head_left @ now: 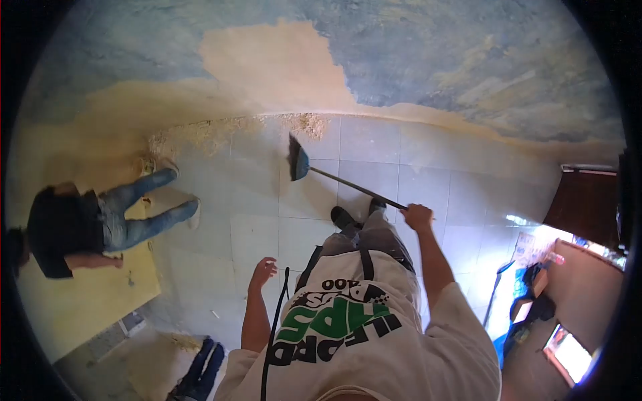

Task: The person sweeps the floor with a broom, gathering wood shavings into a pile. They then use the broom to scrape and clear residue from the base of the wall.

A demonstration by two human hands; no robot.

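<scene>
- Head view: one broom point(302, 164), with dark bristles, a blue head and a thin handle, slants over the tiled floor point(254, 220).
- Right hand point(418, 217): fingers wrapped round the handle. Left hand point(266, 269): fingers loosely spread.
- Crumbled debris point(309, 125) lines the wall point(267, 53) beyond the bristles; one person point(73, 227) stands left.

Partly concealed broom point(301, 164) and cut-off bystanders.
The right hand point(418, 217) conceals the section of handle point(354, 186) inside its grip; the bristles point(293, 158) are blurred, and individual strands cannot be resolved. The lower edge cuts off the person in dark trousers point(198, 367), leaving only the legs in view. The head of the person in the black shirt point(63, 227) merges into the dark lens border. A white fragment point(214, 313) on the floor tiles point(254, 234) is too small to identify.
</scene>
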